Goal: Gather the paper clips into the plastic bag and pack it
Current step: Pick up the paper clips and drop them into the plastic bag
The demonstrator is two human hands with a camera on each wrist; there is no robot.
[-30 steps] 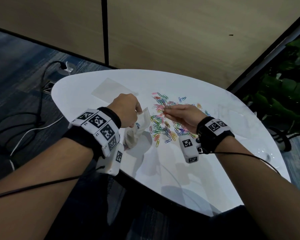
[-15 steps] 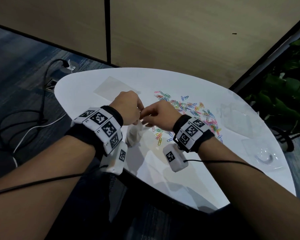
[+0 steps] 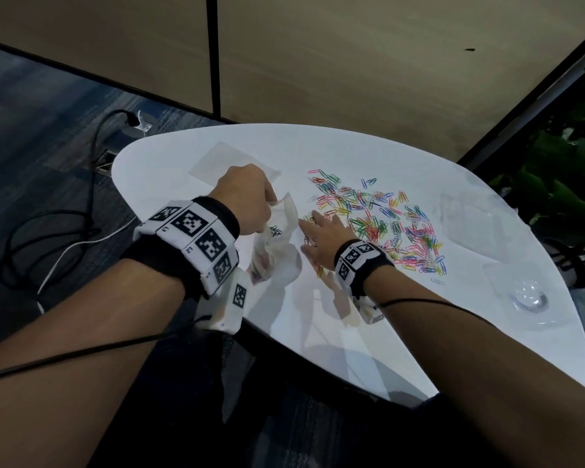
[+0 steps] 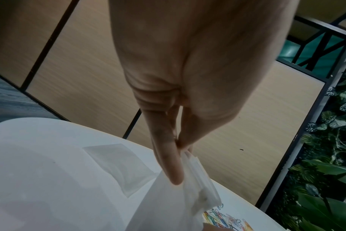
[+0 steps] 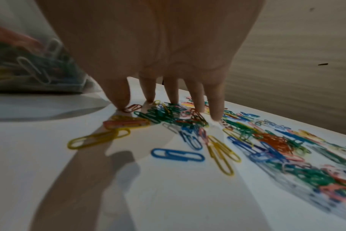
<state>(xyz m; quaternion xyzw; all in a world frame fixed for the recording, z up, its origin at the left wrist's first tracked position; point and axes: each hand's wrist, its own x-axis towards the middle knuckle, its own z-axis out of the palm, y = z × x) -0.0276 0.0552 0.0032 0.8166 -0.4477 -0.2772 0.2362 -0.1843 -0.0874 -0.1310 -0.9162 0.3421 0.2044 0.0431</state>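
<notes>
**Bag mouth sagging while clips are being raked in**

Left hand is pinching the top strip of the plastic bag, thumb and fingers clamped on it, near the table's left edge; the bag is hanging crumpled with some clips already showing inside. Risk, as I judge it: one-point pinch is letting the mouth droop shut, so the next load could be spilling beside it, or clips already inside tipping out if the bag is leaning over.

Right hand is lying just beside the bag, fingers spread and straight, tips touching the near end of the paper clips, gripping nothing. Clips are tangling together; a sweep could be scattering strays toward the table front edge.

Further right: a clear sheet beyond the pile and a clear blister piece near the right edge, both lying apart from the pile and blocking nothing. A flat spare bag is lying behind the left hand
</notes>
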